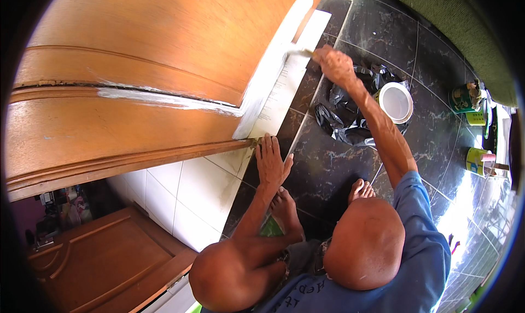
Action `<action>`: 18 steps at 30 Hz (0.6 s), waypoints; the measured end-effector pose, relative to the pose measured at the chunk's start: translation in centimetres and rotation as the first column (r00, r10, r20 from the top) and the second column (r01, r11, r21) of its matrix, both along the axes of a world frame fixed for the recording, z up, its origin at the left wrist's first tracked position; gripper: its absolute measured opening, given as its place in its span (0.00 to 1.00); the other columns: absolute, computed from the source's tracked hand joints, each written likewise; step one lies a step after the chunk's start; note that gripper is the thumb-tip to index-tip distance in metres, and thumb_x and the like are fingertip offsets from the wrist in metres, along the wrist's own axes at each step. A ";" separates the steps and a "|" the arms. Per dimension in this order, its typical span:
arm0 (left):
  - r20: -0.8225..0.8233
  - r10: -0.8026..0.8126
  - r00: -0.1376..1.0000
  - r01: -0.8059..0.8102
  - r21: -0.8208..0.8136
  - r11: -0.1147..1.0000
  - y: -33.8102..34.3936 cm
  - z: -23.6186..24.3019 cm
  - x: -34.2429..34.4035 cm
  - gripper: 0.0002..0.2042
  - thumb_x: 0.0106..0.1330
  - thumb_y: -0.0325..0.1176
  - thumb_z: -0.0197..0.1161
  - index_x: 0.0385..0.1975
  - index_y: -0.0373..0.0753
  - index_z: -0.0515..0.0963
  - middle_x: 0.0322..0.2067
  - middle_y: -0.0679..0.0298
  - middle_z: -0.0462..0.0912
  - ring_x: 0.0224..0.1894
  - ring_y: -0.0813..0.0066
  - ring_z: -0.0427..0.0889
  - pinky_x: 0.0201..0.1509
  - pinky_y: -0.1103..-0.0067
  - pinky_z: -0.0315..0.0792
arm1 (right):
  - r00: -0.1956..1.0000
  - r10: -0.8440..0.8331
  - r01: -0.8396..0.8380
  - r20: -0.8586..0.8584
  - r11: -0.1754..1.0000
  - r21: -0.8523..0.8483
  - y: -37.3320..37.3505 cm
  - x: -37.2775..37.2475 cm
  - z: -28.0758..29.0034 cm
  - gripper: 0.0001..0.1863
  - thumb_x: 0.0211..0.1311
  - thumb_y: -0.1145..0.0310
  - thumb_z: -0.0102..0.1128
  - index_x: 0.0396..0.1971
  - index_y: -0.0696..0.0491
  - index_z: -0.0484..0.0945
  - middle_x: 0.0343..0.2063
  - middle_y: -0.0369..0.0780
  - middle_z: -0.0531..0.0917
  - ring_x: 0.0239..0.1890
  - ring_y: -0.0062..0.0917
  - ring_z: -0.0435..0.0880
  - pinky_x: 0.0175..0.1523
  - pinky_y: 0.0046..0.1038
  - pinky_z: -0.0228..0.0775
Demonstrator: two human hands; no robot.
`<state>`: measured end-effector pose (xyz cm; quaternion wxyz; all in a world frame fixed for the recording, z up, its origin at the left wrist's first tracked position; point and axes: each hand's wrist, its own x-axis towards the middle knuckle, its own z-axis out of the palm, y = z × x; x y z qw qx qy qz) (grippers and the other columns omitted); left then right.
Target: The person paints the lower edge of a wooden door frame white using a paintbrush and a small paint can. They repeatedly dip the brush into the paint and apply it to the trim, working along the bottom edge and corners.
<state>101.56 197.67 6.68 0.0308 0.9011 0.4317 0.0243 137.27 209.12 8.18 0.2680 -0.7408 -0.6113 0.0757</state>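
Note:
My right hand (334,66) is closed round the handle of a paintbrush (301,53), its tip against the white-painted strip (262,75) along the edge of an orange-brown wooden door (147,34). White paint also streaks the door's panel groove. Between door and dark floor tiles lies a long sheet of white printed paper (281,94). My left hand (270,164), fingers stretched out, rests by the near end of that sheet, beside the door's corner. To the right, an open white paint tub (396,103) stands on a crumpled black plastic bag (340,124).
Several cans stand at the far right, among them a dark green can (464,98) and a yellow-green can (476,161). Green fabric (470,28) borders the upper right. Another brown wooden door (109,258) is at lower left, near white wall tiles (202,187). My bare feet are on the floor.

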 end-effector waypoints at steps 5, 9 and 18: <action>-0.025 -0.001 1.000 0.001 -0.014 1.000 0.0 -0.2 0.1 0.39 0.69 0.54 0.58 0.69 0.27 0.60 0.70 0.40 0.60 0.73 0.45 0.59 0.75 0.54 0.53 | 0.976 -0.209 0.216 -0.066 0.966 0.140 2.0 2.0 -0.3 0.11 0.67 0.65 0.55 0.35 0.52 0.86 0.32 0.49 0.86 0.33 0.47 0.89 0.37 0.44 0.82; -0.005 -0.002 1.000 0.002 -0.002 1.000 0.1 -0.6 -0.2 0.38 0.69 0.53 0.58 0.68 0.27 0.60 0.70 0.40 0.61 0.73 0.45 0.59 0.75 0.54 0.52 | 0.992 -0.040 0.058 -0.123 0.987 0.147 -0.5 -3.1 -1.6 0.11 0.72 0.63 0.55 0.36 0.56 0.80 0.33 0.52 0.82 0.33 0.52 0.84 0.38 0.47 0.77; 0.013 0.004 1.000 -0.004 -0.023 1.000 0.1 -0.4 -0.5 0.37 0.69 0.53 0.58 0.67 0.26 0.62 0.69 0.39 0.62 0.71 0.43 0.62 0.75 0.54 0.53 | 0.946 0.266 -0.280 -0.186 0.959 -0.052 -7.6 -12.1 1.5 0.08 0.67 0.66 0.59 0.42 0.50 0.82 0.40 0.43 0.82 0.40 0.39 0.87 0.45 0.39 0.82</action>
